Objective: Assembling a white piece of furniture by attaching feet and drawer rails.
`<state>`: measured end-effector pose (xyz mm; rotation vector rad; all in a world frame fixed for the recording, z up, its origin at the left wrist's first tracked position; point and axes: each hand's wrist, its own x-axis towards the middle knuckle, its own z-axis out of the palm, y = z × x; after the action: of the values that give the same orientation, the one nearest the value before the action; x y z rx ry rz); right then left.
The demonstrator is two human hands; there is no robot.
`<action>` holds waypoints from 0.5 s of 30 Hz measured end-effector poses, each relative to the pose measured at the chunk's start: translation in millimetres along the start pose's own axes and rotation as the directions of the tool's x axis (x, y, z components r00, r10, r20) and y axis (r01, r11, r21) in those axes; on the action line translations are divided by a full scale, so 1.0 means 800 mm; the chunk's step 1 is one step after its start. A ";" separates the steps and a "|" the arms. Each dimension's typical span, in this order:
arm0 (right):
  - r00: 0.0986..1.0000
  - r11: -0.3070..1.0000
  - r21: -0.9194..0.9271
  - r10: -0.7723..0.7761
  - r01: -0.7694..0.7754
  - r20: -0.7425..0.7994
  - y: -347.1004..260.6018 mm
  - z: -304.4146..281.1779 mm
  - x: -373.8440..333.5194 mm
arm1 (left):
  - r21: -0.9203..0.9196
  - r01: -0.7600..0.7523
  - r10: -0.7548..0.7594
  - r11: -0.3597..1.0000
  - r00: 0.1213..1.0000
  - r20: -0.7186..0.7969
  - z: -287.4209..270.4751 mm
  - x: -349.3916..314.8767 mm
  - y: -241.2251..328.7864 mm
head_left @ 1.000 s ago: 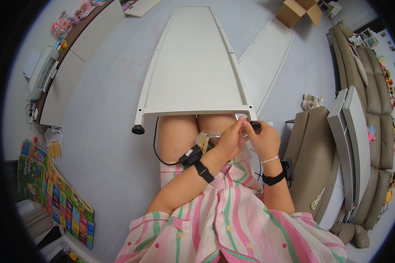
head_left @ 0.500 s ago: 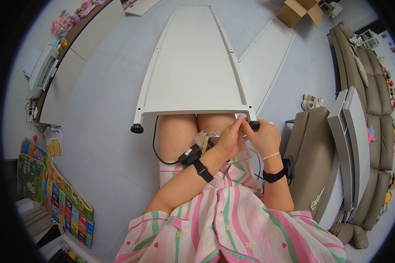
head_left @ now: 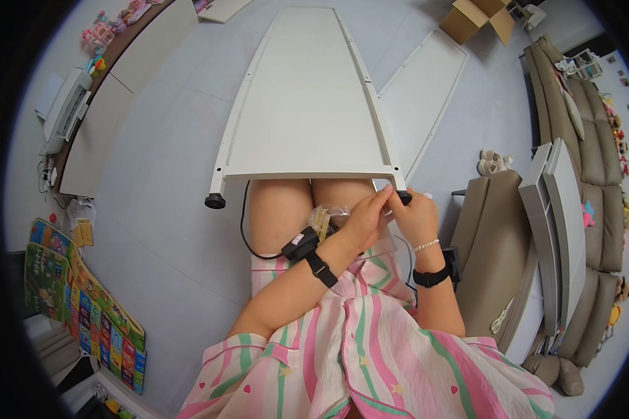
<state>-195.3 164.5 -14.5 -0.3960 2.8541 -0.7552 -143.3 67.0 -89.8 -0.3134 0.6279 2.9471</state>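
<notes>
A long white framed panel (head_left: 307, 98) rests over my knees, its near rail (head_left: 307, 176) toward me. Black round feet sit at its two near corners. My right hand (head_left: 418, 220) is closed around the right foot (head_left: 404, 198), thumb against it. From the left, my left hand (head_left: 363, 222) reaches to the same foot, its fingers pressed together and touching it; their tips are partly hidden. The left foot (head_left: 215, 201) stands free of both hands. A clear plastic bag (head_left: 326, 219) with yellowish pieces lies in my lap, partly behind my left wrist.
Another white panel (head_left: 426, 98) lies on the floor beyond, near an open cardboard box (head_left: 476, 21). On my right are a taupe sofa section (head_left: 487, 244) and leaning grey-white boards (head_left: 565, 237). A black cable (head_left: 243, 223) hangs by my left leg. A colourful folded mat (head_left: 91, 307) is at left.
Both hands stay at the right foot, with only a slight shift of the fingers. The whole view has moved a little.
</notes>
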 end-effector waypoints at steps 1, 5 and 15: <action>0.998 0.997 0.064 0.028 -0.032 0.064 -0.003 -0.003 -0.001 | 0.009 0.002 -0.003 1.000 1.000 0.003 0.001 0.000 0.001; 0.994 0.973 0.220 0.056 -0.075 0.088 0.007 0.006 -0.001 | 0.032 0.013 -0.014 0.999 0.999 0.029 0.007 -0.003 0.005; 0.954 0.580 0.758 0.212 -0.298 0.212 0.041 0.053 0.000 | 0.054 -0.001 0.000 0.999 1.000 0.022 -0.003 0.001 -0.003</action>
<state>-192.9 172.4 -67.5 0.1182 2.0896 -1.7251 -143.2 68.3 -93.3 -0.2759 0.7030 2.9237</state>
